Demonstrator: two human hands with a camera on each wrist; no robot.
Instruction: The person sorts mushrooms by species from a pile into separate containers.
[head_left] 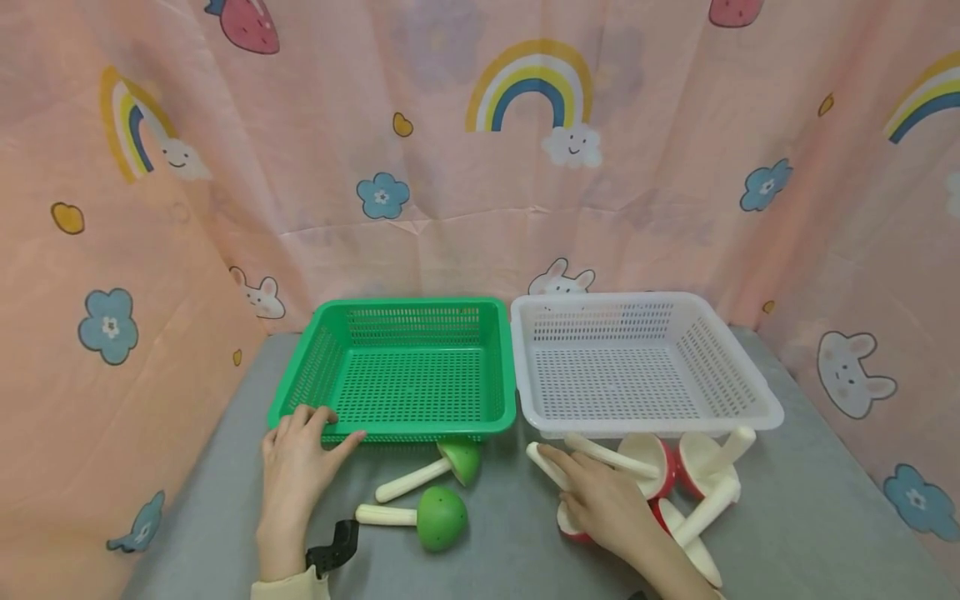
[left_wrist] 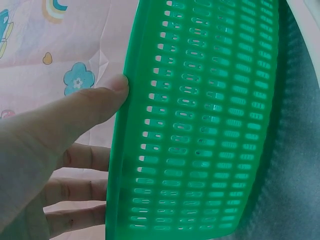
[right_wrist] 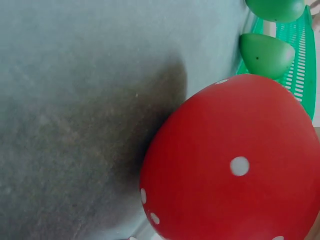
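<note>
The left hand [head_left: 296, 454] holds the green basket [head_left: 497, 427] by its near left rim: the thumb presses the lip while the fingers bend over behind the wall. Its back faces up, the forearm coming straight in from the near edge. The right hand [head_left: 603, 500] slants in from the near right, back up, fingers reaching left over the pale stem of a red mushroom [right_wrist: 250, 165]; whether they close round it I cannot tell. That mushroom lies in front of the white basket [head_left: 750, 387], its cap glossy, rounded and white-dotted.

Just right of this hand, more red mushrooms [head_left: 666, 467] lie heaped, caps hollow and cream inside, stems smooth and tapered. Between the hands are 2 green mushrooms [head_left: 442, 518], with domed caps and ribbed-looking stems, the farther 1 close by the green basket. Both baskets are slotted plastic, flared and round-cornered, side by side on grey cloth [head_left: 517, 550]. Behind hangs a creased pink curtain [head_left: 465, 242] printed with rainbows, flowers and rabbits.
</note>
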